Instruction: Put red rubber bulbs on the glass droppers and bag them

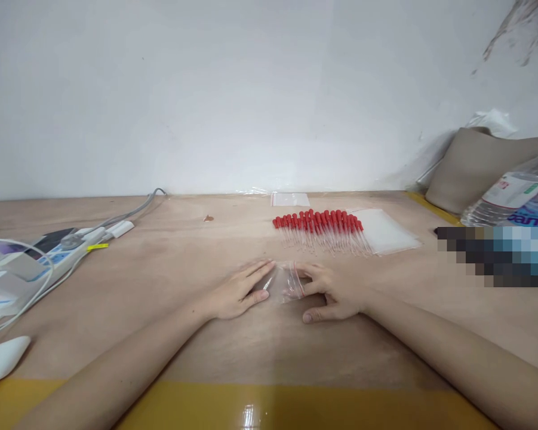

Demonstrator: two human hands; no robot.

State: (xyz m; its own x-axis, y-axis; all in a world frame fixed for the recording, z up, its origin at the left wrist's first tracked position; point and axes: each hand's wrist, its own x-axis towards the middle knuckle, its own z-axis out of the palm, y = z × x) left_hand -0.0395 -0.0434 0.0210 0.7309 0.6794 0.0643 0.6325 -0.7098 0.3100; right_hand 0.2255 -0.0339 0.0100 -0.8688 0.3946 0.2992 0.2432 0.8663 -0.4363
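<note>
A small clear zip-lock bag [281, 285] with a red line along its right edge lies between my two hands. My left hand [239, 291] rests flat at the bag's left side, fingers stretched and thumb apart, its tips touching the plastic. At the red-lined edge is my right hand [329, 292]. Its forward fingers reach onto or under the plastic; which of these I cannot tell. The right thumb stands apart, below the bag. Beyond the hands lies a row of thin clear plastic droppers [320, 230] with red bulb-like ends pointing to the wall.
A stack of clear bags [383, 232] lies right of the droppers, and another bag [290, 199] is by the wall. At left are a power strip [56, 263] with cables and a white object [6, 358]. A plastic bottle [504, 194] stands at right near a blurred patch.
</note>
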